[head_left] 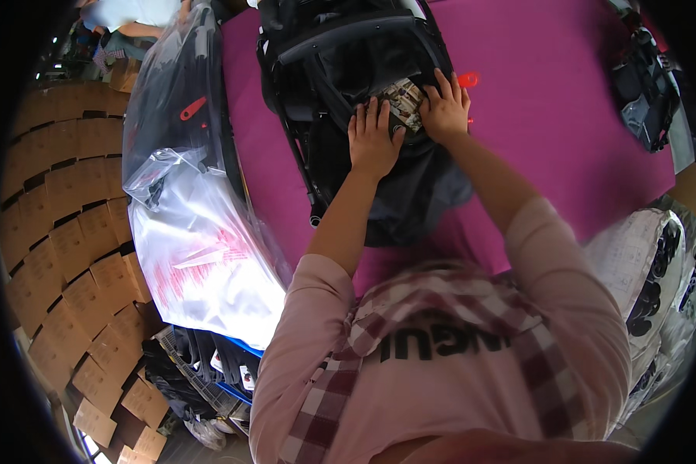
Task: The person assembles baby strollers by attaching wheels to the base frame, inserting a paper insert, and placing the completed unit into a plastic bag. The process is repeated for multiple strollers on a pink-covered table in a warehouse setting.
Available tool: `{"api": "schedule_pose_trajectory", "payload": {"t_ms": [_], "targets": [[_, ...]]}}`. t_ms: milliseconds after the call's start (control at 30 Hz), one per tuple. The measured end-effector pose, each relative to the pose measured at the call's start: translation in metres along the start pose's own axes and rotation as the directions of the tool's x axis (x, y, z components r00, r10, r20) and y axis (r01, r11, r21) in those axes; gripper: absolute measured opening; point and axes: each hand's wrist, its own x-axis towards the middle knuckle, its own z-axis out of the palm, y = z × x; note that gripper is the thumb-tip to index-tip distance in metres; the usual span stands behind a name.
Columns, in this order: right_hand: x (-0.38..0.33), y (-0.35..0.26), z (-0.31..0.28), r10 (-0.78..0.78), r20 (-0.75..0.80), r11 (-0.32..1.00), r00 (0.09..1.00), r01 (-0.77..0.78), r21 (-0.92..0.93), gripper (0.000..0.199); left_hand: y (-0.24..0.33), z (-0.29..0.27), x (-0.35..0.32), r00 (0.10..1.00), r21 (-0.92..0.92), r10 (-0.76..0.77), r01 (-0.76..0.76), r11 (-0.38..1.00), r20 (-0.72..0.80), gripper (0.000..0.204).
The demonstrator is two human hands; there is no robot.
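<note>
A black folding stroller frame with dark fabric (pixel 348 62) lies on the magenta-covered table (pixel 533 93) in front of me. My left hand (pixel 373 143) rests on the fabric, its fingers stretched away from me. To its right, my right hand (pixel 445 110) lies on the stroller's right side with the fingers apart. Between the two hands sits a small patterned piece, printed in beige and dark tones (pixel 404 102). Beside my right fingertips a red tab (pixel 469 80) sticks out. Loose black fabric (pixel 414 197) hangs below my wrists, toward the table's near edge.
At the left stands a stroller part in clear plastic (pixel 174 100), with a white plastic bag (pixel 201 247) nearer me. Stacked cardboard boxes (pixel 69 240) fill the far left. Black parts (pixel 646 93) lie at the table's right; bagged goods (pixel 642 271) sit nearer. Another person (pixel 135 15) is at upper left.
</note>
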Motion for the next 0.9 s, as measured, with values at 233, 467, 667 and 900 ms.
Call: {"api": "schedule_pose_trajectory", "payload": {"t_ms": [233,467,667,900], "targets": [[-0.057,0.003,-0.033,-0.237,0.185,0.967,0.954,0.213,0.143,0.072,-0.003,0.001,-0.013,0.998,0.049,0.041,-0.044,0.998,0.048,0.060],[-0.036,-0.005,-0.059,-0.246,0.294,0.969,0.924,0.236,0.071,0.081,0.037,-0.031,-0.029,1.000,-0.012,-0.002,0.002,1.000,-0.006,0.060],[-0.148,0.020,-0.075,-0.088,0.121,0.979,0.989,0.063,0.196,0.069,0.048,-0.036,-0.093,0.995,-0.078,0.098,-0.096,0.992,0.025,0.063],[-0.297,0.103,-0.168,0.379,0.247,0.925,0.892,-0.355,-0.137,0.063,0.097,-0.013,-0.093,0.950,-0.273,0.297,-0.312,0.910,-0.094,0.060]]}}
